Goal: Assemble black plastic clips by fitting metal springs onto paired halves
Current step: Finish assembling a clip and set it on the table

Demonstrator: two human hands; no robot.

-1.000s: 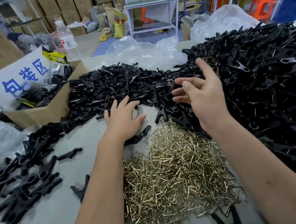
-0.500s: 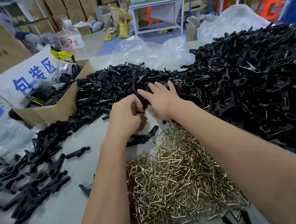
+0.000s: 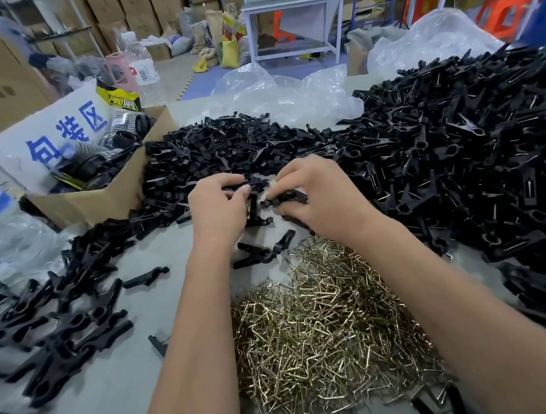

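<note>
The left hand (image 3: 216,206) covers most of the clip half (image 3: 255,207) it grips, and its fingertips curl out of sight. The right hand (image 3: 320,198) hides much of its own clip half (image 3: 288,197). The heap of assembled clips (image 3: 453,165) runs past the right edge. The forearms cover part of the spring pile (image 3: 319,331). The cardboard box (image 3: 112,190) contents blur together.

I can read three big blue Chinese signs, 包装区, on a white board (image 3: 56,136) leaning at the left by the cardboard box (image 3: 106,196). Just behind it I see a yellow and black label (image 3: 121,99) with letters that look like "PRO" at the start, but the rest is too blurry for me. The water bottle (image 3: 142,66) has a label too, and I cannot read it.
</note>
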